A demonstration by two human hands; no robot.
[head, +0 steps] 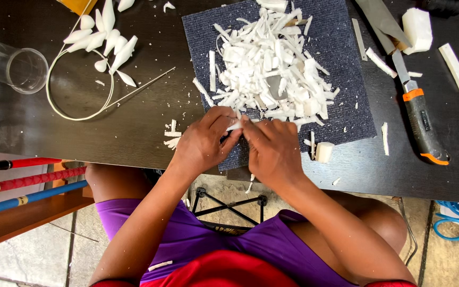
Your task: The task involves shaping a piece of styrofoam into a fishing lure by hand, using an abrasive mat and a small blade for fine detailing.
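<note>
My left hand (204, 141) and my right hand (273, 151) meet at the near edge of a dark blue mat (354, 114), fingertips pinching a small white piece (236, 125) between them. Just beyond my fingers lies a heap of white shavings (269, 69) on the mat. A small white block (324, 151) rests by my right hand at the mat's edge. What lies under my palms is hidden.
A utility knife with orange trim (418, 114) lies at the right, near white blocks (417, 27). At the left sit carved white petal shapes (104, 37), a wire loop (78, 87) and a clear glass (19, 66). Coloured poles (22, 183) lean below the dark table (134, 122).
</note>
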